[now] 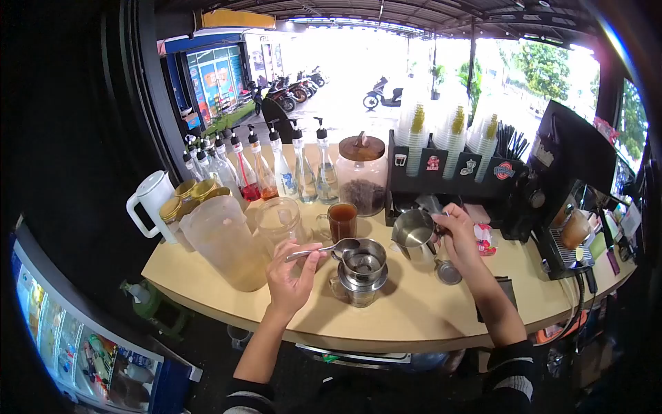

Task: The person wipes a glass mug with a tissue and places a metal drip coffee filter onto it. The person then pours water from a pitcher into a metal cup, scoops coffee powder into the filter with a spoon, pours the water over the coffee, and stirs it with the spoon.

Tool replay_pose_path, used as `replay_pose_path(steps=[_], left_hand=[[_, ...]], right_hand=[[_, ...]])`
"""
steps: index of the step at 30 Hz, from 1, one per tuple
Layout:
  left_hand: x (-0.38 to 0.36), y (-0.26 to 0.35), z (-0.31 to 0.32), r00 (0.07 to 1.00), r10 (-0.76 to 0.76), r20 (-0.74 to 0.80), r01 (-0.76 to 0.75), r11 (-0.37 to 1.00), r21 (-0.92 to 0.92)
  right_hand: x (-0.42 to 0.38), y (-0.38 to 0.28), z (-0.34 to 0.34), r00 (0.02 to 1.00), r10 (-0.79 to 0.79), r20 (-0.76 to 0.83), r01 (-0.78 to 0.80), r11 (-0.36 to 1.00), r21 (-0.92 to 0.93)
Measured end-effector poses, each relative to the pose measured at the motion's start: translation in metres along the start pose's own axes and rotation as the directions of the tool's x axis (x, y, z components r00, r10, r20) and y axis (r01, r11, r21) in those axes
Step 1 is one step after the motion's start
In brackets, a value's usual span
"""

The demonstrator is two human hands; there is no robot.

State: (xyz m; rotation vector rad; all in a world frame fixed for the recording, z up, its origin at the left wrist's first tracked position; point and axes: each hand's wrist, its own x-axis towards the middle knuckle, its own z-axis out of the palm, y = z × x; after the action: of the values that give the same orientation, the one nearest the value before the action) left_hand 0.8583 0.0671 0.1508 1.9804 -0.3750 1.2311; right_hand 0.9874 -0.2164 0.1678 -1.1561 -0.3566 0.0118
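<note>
My left hand (291,279) pinches the handle of a metal spoon (345,245), whose bowl is over the rim of a metal coffee drip filter (364,262). The filter sits on top of a glass mug (361,299) near the counter's front edge. To the right, my right hand (458,231) is closed around the handle of a stainless steel pitcher (414,231), with its mouth facing me. Behind the filter stands a glass mug of brown drink (343,222). A small round metal lid (449,273) lies below my right hand.
A large cloudy plastic pitcher (224,241) and a clear jug (279,219) stand left. Pump bottles (298,169) line the back beside a wooden-lidded jar (363,176). A black cup holder (448,169) with stacked cups is behind the steel pitcher. A machine (576,238) stands right.
</note>
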Motion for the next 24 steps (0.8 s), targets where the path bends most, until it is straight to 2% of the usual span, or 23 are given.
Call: replay_pose_path(steps=[3,5,7,9,11,12,16,17,19,21,22,23,24], left_hand=[[-0.009,0.006,0.003,1.000,-0.011,-0.016,0.011,1.000,-0.003],[-0.015,0.010,0.004,0.999,-0.032,-0.013,0.032,0.999,-0.001],[-0.020,0.012,0.006,0.999,0.001,-0.047,0.000,1.000,0.018],[-0.025,0.014,0.011,0.996,-0.021,-0.082,0.022,1.000,0.003],[-0.030,0.016,0.019,0.992,-0.044,-0.119,0.043,0.999,-0.012],[-0.033,0.016,0.026,0.986,-0.068,-0.150,0.061,0.997,-0.052],[-0.039,0.021,0.043,0.968,-0.117,-0.223,0.088,0.987,-0.134],[-0.040,0.022,0.044,0.968,-0.120,-0.221,0.092,0.987,-0.131],[-0.041,0.027,0.048,0.940,-0.238,-0.244,0.173,0.950,-0.260],[-0.040,0.030,0.050,0.942,-0.242,-0.232,0.185,0.952,-0.243],[-0.039,0.030,0.049,0.947,-0.237,-0.218,0.187,0.956,-0.227],[-0.038,0.030,0.049,0.946,-0.237,-0.220,0.186,0.956,-0.228],[-0.036,0.030,0.049,0.972,-0.127,-0.197,0.104,0.987,-0.124]], right_hand=[[-0.015,0.029,-0.023,0.992,0.086,-0.088,-0.080,0.995,0.064],[-0.018,0.058,-0.040,0.992,0.094,-0.080,-0.083,0.989,0.125],[-0.021,0.080,-0.051,0.982,0.170,-0.088,-0.152,0.972,0.179],[-0.018,0.103,-0.058,0.985,0.150,-0.087,-0.137,0.980,0.147],[-0.020,0.115,-0.052,0.976,0.179,-0.121,-0.150,0.965,0.213],[-0.021,0.119,-0.049,0.982,0.164,-0.089,-0.137,0.958,0.253],[-0.018,0.137,-0.054,0.990,0.122,-0.072,-0.097,0.954,0.283],[-0.020,0.139,-0.055,0.992,0.102,-0.069,-0.081,0.963,0.258],[-0.023,0.142,-0.062,0.994,0.091,-0.067,-0.074,0.971,0.226],[-0.023,0.144,-0.067,0.995,0.087,-0.051,-0.085,0.995,0.049],[-0.023,0.143,-0.067,0.995,0.092,-0.049,-0.090,0.995,0.047],[-0.022,0.143,-0.067,0.997,0.005,-0.072,-0.015,0.992,-0.128],[-0.021,0.139,-0.065,0.993,-0.088,-0.080,0.060,0.952,-0.300]])
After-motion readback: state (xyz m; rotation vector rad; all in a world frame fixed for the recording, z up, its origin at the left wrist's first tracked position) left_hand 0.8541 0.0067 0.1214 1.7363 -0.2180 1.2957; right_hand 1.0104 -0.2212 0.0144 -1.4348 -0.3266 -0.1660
